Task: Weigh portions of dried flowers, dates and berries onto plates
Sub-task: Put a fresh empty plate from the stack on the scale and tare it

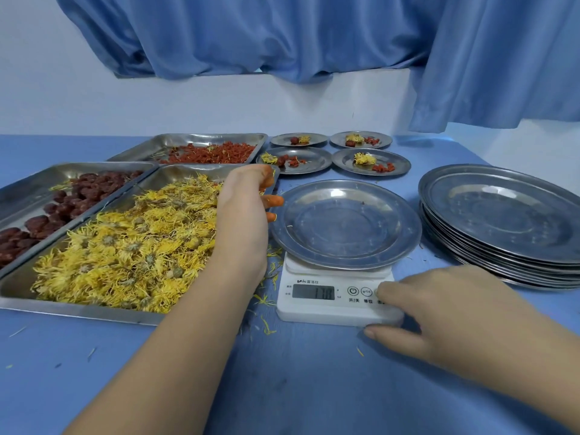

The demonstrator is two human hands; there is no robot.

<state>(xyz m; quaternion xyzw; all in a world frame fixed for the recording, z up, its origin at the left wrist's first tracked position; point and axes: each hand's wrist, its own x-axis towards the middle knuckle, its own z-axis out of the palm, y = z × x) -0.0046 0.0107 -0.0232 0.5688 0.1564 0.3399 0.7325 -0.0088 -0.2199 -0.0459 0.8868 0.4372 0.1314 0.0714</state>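
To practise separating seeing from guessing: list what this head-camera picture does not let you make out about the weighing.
Head view throughout.
Scale display: digits blurred, reading unsure.
Scale: rightmost button covered by the right hand.
Left hand over the flower tray: curled fingers hide whether it holds flowers.
Plate stack: cut off by the right edge; count unclear.
Date tray: cut off by the left edge.

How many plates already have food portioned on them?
4, in a two-by-two block behind the scale: back-left plate, back-right plate, front-left plate, front-right plate. The plate on the scale is bare; lower plates in the stack are hidden.
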